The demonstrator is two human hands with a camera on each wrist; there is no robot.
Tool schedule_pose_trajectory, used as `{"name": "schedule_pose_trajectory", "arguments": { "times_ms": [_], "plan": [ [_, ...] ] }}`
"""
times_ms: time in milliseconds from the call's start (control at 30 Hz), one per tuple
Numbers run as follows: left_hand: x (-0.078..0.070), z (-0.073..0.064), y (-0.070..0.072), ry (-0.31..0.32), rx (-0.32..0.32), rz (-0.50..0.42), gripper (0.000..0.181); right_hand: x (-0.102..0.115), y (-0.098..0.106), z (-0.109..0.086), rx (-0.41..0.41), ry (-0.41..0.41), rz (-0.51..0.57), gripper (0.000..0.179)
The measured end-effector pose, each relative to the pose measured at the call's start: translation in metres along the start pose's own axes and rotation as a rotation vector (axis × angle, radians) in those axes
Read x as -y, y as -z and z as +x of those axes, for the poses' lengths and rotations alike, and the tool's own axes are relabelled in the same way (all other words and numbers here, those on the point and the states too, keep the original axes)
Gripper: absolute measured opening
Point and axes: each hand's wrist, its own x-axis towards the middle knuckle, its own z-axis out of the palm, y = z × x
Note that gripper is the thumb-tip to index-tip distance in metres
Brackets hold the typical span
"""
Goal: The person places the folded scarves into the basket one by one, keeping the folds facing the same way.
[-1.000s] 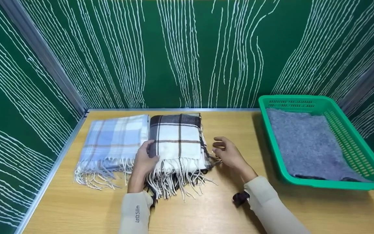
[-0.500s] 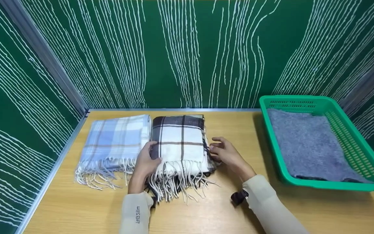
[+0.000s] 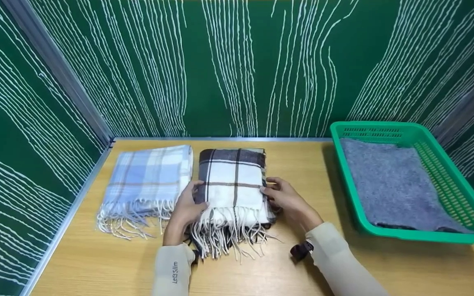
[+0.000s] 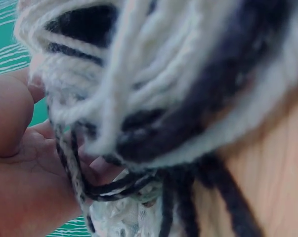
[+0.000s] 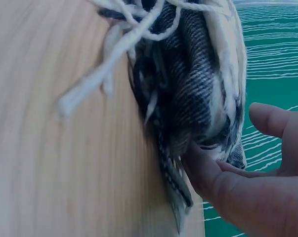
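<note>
A folded black-and-white plaid scarf (image 3: 235, 176) with brown lines lies on the table, its white and dark fringe toward me. My left hand (image 3: 185, 207) holds its left edge, thumb on top and fingers along the side. Fringe covers part of that hand in the left wrist view. At the opposite edge is my right hand (image 3: 290, 201). In the right wrist view its fingertips reach under the folded layers (image 5: 188, 94), while the thumb (image 5: 270, 118) stands slightly off the cloth. Left of it lies a folded light-blue-and-white plaid scarf (image 3: 148, 176), fringe also toward me.
A green plastic basket (image 3: 346, 185) stands on the right of the wooden table (image 3: 237, 275). Inside lies a grey fuzzy cloth (image 3: 389, 185). Green panels (image 3: 294, 82) with white wavy lines rise behind and at the sides.
The black-and-white scarf has slid right with my left hand, widening the gap to the blue scarf. My right hand has come up against its right edge.
</note>
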Motion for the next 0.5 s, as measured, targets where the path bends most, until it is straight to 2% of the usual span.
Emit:
{"name": "schedule_pose_trajectory", "arguments": {
  "times_ms": [100, 233, 333, 500],
  "plan": [
    [-0.0002, -0.0001, -0.0005, 0.008, 0.016, -0.016, 0.064, -0.0002, -0.0002, -0.0002, 0.011, -0.004, -0.005, 0.055],
    [0.0005, -0.0002, -0.0007, 0.013, 0.037, -0.045, 0.075, -0.0009, 0.0, -0.0003, 0.019, 0.004, -0.023, 0.057],
    [0.0023, 0.0005, -0.0006, -0.024, 0.054, -0.073, 0.084, -0.0021, 0.0005, -0.0001, 0.018, 0.004, -0.022, 0.056],
    [0.0036, 0.0006, 0.0006, -0.052, 0.068, -0.099, 0.081, -0.0045, 0.0024, -0.0002, 0.03, -0.011, 0.026, 0.054]
  ]
}}
